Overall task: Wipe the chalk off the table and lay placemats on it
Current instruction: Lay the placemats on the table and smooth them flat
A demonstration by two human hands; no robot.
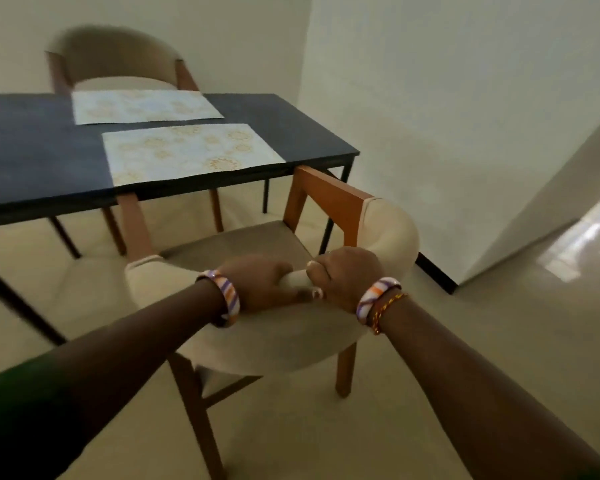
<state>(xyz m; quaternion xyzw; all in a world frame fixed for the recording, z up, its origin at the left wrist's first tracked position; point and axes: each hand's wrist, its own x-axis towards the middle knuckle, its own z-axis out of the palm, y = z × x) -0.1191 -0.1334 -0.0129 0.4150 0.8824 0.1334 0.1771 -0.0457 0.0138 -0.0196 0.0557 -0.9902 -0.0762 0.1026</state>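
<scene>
On the dark rectangular surface [32, 147], seemingly wiped clean, two pale floral-patterned placemats [146, 106] [191, 152] already lie, while the left hand [260, 284] and right hand [343, 275] curl their grip around the cream padded chair back [392, 233].

Two placemats [191, 152] [146, 106] cover the table's [35, 157] right half; its left half lies bare; the near chair [388, 233] blocks its front edge.

The table [42, 157] runs off the left edge. The far chair [118, 60] is blurred, its seat mostly hidden behind the table. Both forearms are cut off below.
</scene>
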